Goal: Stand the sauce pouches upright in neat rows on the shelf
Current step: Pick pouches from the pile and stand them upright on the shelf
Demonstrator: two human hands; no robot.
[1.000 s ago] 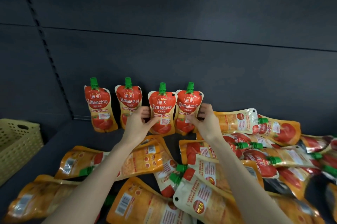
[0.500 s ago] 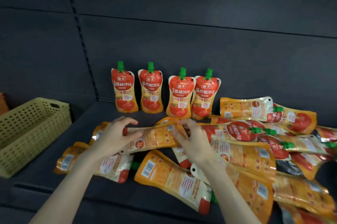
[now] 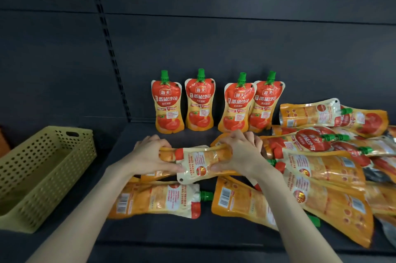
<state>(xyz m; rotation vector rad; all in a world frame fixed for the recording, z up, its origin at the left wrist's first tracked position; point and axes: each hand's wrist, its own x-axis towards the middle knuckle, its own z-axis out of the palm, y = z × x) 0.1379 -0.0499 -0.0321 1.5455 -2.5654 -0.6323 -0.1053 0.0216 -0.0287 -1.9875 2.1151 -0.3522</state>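
Several red and orange sauce pouches with green caps [image 3: 216, 103] stand upright in a row against the dark back wall of the shelf [image 3: 188, 230]. In front of them, my left hand [image 3: 150, 156] and my right hand [image 3: 237, 152] both grip one sauce pouch [image 3: 198, 164], lying sideways, back side facing me, a little above the shelf. My left hand holds one end, my right hand the other. Several more pouches [image 3: 321, 177] lie flat in a heap to the right and below my hands.
A yellow perforated plastic basket [image 3: 38, 168] sits at the left of the shelf. A slotted upright rail [image 3: 109, 42] runs down the back wall. A pouch [image 3: 158, 200] lies flat just under the held one.
My hands have left the standing row, dropped to the heap and closed round one lying pouch, lifting it slightly. The view has shifted so the row sits further right.
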